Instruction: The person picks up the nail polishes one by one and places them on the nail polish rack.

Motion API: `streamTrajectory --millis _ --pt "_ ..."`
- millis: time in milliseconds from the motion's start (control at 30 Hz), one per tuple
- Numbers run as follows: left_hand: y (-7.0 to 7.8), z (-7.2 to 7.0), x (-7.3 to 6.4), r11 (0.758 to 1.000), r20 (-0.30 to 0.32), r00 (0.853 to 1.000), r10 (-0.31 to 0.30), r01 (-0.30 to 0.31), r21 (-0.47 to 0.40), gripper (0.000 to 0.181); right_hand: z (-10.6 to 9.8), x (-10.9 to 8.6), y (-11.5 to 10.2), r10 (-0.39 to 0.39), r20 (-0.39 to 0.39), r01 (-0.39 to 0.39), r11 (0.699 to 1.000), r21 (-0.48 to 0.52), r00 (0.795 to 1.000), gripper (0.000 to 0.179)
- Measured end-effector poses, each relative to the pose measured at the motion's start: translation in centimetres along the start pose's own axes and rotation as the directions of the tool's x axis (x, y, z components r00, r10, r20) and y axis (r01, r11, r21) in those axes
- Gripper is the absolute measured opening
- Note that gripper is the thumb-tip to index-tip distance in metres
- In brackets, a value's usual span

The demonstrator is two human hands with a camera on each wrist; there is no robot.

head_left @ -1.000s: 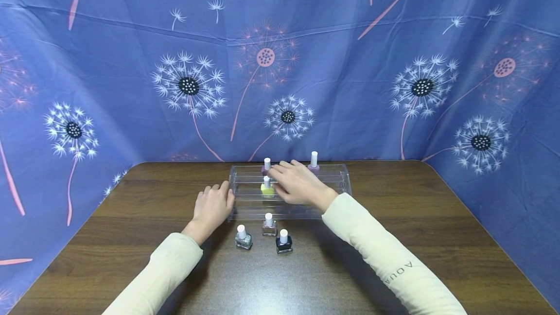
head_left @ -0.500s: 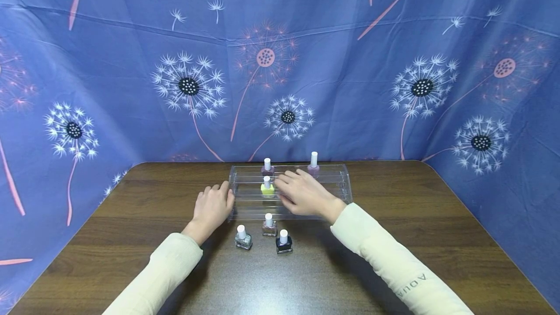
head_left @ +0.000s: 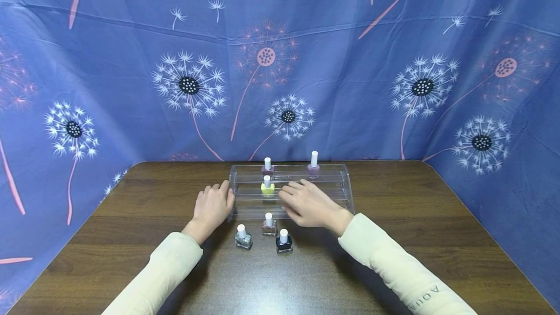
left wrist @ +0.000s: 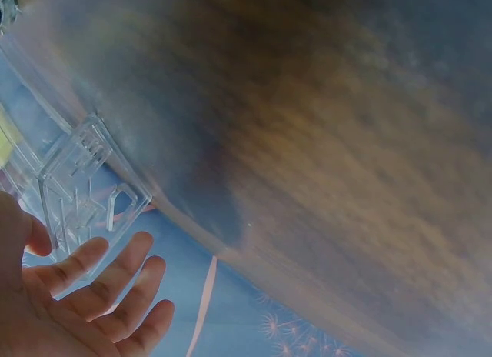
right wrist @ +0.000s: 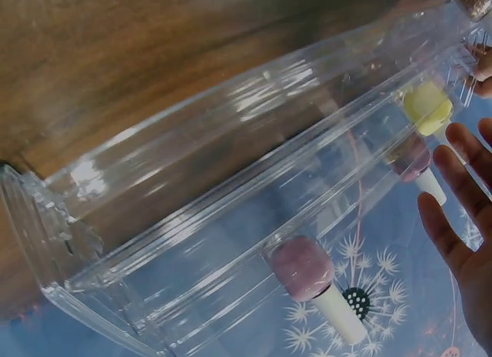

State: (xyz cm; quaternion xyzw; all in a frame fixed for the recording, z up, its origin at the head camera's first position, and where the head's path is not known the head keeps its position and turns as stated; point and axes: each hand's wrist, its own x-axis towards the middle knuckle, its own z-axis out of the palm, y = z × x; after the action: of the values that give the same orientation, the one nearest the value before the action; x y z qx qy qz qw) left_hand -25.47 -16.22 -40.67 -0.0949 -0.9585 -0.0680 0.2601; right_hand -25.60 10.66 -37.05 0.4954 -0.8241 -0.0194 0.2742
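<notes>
A clear stepped acrylic rack [head_left: 249, 179] stands at the back of the table. On its top tier are a dark purple nail polish bottle [head_left: 268, 171] and a lilac one [head_left: 313, 171]; a yellow bottle [head_left: 268, 189] sits on the tier below. My left hand [head_left: 211, 208] is at the rack's left end, fingers loosely spread in the left wrist view; whether it touches the rack is unclear. Holding nothing, my right hand [head_left: 311, 205] hovers over the rack's lower front, right of the yellow bottle. The right wrist view shows its fingers [right wrist: 442, 226] extended.
In front of the rack stand a silver glitter polish bottle [head_left: 243, 241], a brownish-pink one [head_left: 269, 228] and a black one [head_left: 284, 244], all white-capped. The wooden table [head_left: 393, 237] ends at a blue dandelion-print cloth [head_left: 350, 125] behind and at both sides.
My right hand has drawn back from beside the yellow and dark purple bottles, moving toward me and to the right. The yellow bottle stays on its tier. My left hand has not moved.
</notes>
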Motion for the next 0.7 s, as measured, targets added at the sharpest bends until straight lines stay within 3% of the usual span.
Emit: streamTrajectory --millis 400,700 --pt "0.1 -0.2 0.0 1.000 0.019 1.000 -0.010 0.010 -0.002 0.021 -0.4 -0.9 -0.8 -0.049 -0.031 0.050 0.999 0.014 0.998 0.014" --pt "0.1 -0.2 0.0 1.000 0.013 1.000 -0.013 0.013 -0.001 0.021 -0.7 -1.5 -1.6 -0.063 -0.013 0.063 0.997 0.039 0.998 0.010"
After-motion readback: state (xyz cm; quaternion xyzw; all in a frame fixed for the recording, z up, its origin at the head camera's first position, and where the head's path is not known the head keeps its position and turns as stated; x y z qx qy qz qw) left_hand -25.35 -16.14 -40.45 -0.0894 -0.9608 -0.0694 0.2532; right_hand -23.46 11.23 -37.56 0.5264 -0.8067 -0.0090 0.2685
